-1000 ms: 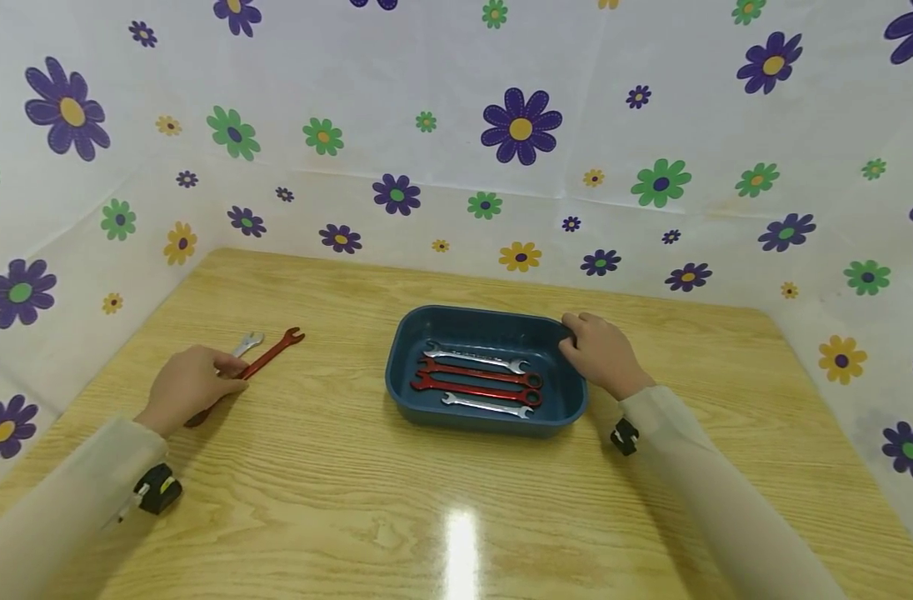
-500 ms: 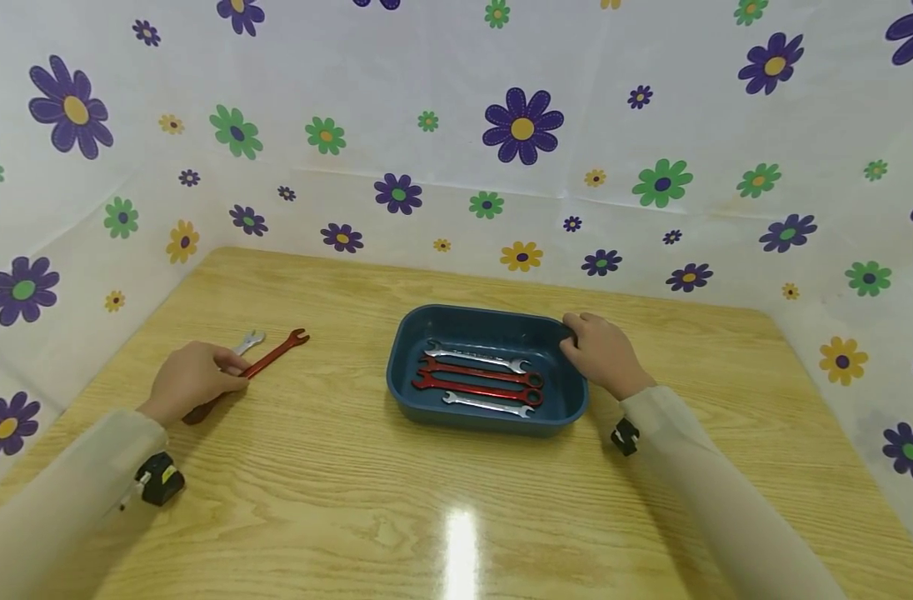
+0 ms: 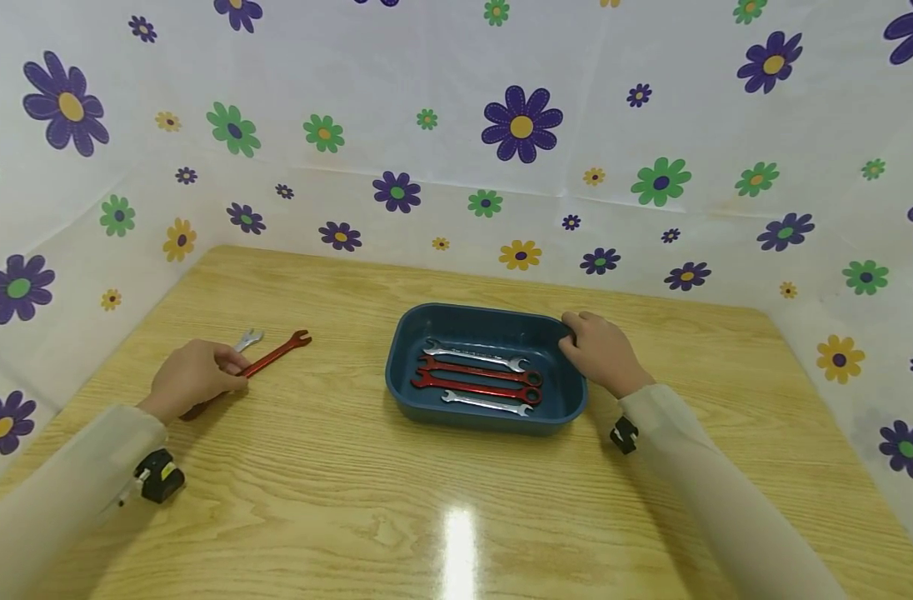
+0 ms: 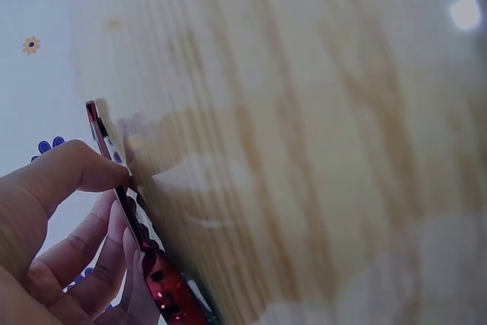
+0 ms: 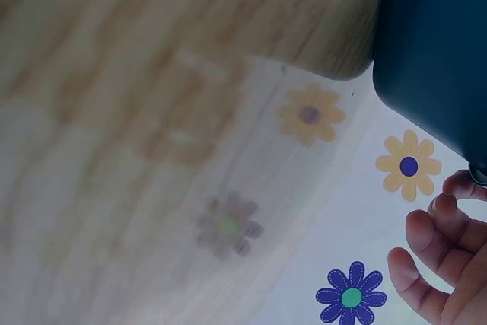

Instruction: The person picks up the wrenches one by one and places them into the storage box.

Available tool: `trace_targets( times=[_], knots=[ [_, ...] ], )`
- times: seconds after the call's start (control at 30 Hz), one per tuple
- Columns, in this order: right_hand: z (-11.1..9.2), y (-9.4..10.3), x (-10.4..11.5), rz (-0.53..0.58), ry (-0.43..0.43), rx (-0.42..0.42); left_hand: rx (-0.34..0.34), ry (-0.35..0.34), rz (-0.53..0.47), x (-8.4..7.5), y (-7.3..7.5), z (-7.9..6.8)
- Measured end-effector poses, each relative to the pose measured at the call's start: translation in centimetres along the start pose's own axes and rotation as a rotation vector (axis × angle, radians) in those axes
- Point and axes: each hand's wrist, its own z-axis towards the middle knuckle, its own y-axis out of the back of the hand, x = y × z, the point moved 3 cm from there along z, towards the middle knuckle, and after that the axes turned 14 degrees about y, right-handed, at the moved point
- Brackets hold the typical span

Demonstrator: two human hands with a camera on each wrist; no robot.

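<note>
At the left of the table in the head view, my left hand [image 3: 194, 377] pinches a red wrench [image 3: 272, 357] between thumb and fingers. The wrench's open-ended head points away to the right; its near end [image 4: 173, 288] lies beneath the hand. Behind it, a silver wrench [image 3: 248, 340] shows only its tip, the rest covered by the hand. My right hand [image 3: 605, 354] grips the far right corner of a dark blue plastic bin [image 3: 471, 421], its thumb at the rim. Inside lie a red wrench [image 3: 475, 389], another red wrench [image 3: 479, 370] and two silver wrenches [image 3: 486, 405], roughly parallel.
A wood-grain table [image 3: 336, 508] carries everything. White cloth [image 3: 441, 50] printed with flowers stands around its back and sides. A bright light reflection [image 3: 459, 550] lies on the tabletop near the front.
The red wrench in my left hand has swung slightly, its far end a little to the right and nearer. My right hand and the bin have stayed put.
</note>
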Motion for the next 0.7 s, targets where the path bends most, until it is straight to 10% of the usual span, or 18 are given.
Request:
trace_targets(
  times=[0.7],
  knots=[
    [0.02,-0.34,-0.25,-0.005,-0.019,0.0,-0.012,-0.028,-0.036,-0.67,0.46,-0.43]
  ],
)
